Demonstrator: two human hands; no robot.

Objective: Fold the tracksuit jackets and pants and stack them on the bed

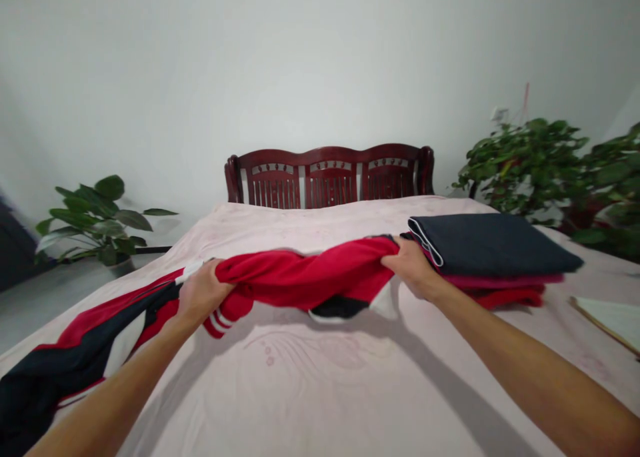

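Head view: jacket (pixel 300 277) on pink bedspread (pixel 280 390)

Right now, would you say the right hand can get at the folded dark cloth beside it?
Probably yes: the right hand sits beside the dark cloth, nothing between them, though its grip holds the red jacket.

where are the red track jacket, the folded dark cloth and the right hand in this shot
red track jacket (pixel 305 273): head view, on the twisted red stretch between the two hands
folded dark cloth (pixel 487 243): head view, on its top face
right hand (pixel 410 267): head view, on the back of the hand
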